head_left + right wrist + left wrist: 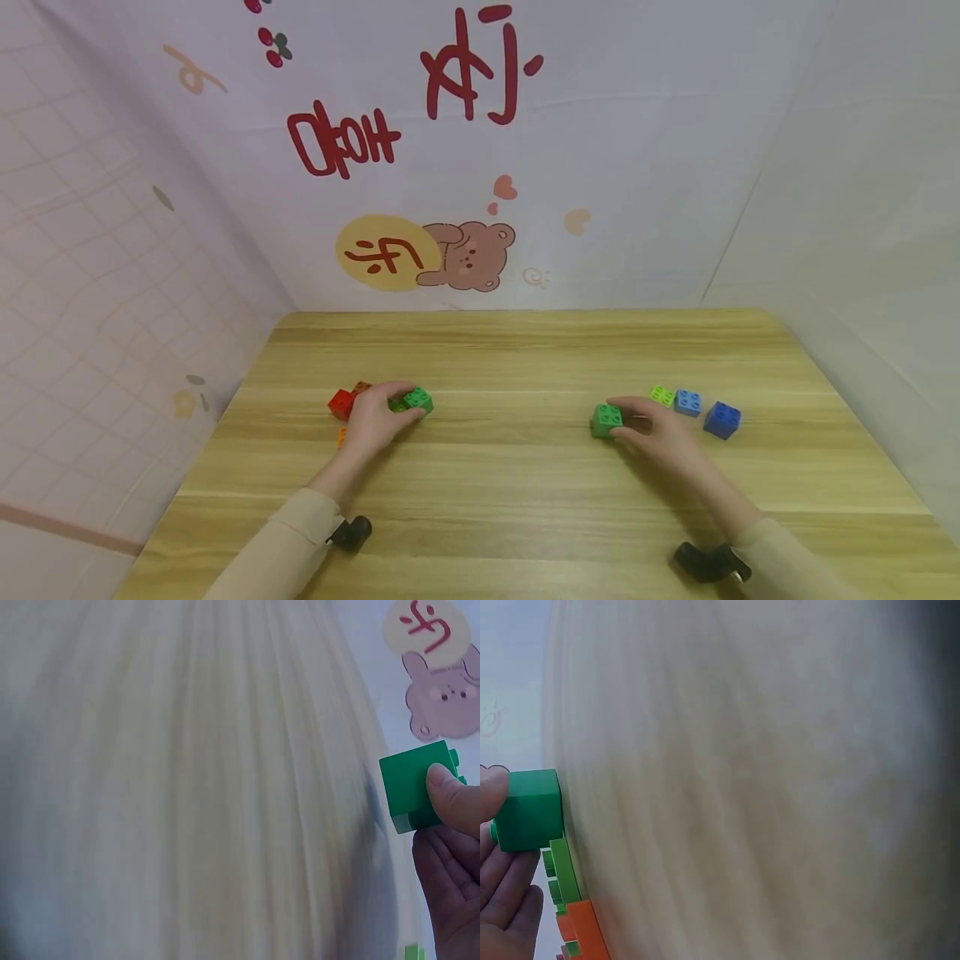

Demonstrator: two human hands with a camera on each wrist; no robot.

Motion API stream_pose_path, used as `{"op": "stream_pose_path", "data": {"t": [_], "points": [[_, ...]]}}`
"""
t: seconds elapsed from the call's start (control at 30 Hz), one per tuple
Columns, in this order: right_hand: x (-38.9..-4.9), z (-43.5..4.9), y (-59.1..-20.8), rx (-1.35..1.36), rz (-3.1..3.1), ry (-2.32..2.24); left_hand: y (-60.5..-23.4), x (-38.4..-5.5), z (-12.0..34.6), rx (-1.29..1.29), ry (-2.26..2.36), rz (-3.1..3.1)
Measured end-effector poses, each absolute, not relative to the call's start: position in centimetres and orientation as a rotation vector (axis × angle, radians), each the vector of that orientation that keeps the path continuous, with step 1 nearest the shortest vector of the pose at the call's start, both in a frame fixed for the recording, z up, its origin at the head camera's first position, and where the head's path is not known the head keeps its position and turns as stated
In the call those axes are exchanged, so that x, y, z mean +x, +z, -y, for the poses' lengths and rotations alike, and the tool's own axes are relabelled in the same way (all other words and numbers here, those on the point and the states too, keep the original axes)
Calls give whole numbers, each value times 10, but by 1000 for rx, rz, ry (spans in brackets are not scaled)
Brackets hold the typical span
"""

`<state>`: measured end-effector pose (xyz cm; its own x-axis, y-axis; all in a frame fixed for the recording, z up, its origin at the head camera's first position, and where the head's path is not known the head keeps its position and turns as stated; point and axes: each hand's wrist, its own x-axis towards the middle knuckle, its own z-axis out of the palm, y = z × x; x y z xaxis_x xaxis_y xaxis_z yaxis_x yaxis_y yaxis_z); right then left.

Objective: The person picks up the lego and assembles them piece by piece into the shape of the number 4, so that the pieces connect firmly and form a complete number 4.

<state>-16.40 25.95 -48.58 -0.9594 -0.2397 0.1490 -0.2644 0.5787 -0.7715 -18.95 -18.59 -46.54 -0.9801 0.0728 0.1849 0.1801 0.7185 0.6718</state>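
Note:
My left hand (pixel 377 417) pinches a green toy brick (pixel 418 401) between thumb and fingers at the left of the table. In the left wrist view that green brick (pixel 529 810) is close over the wood, with a light green brick (pixel 565 870) and an orange brick (pixel 589 930) just beyond it. On the right, my right hand (pixel 660 432) holds another green brick (pixel 607 421) by its side. The right wrist view shows the thumb across this brick (pixel 412 786), which stands apart from the table surface, its studs facing the palm side.
Near the left hand lie a red brick (pixel 342 404), a brown brick (pixel 362 387) and an orange brick, partly covered. Beyond the right hand sit a lime brick (pixel 662 396), a light blue brick (pixel 687 402) and a dark blue brick (pixel 722 420). Printed cloth (pixel 637 167) hangs behind the wooden table (pixel 510 517).

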Motion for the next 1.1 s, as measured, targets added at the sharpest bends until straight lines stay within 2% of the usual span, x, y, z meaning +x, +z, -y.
{"op": "stream_pose_path", "data": {"t": [0.47, 1.1], "points": [[-170, -203, -489, 579, 2692, 1494, -461, -181, 169, -205, -1238, 2723], [-170, -165, -498, 791, 2656, 1465, -464, -172, 123, -448, -1522, 2605]]}}
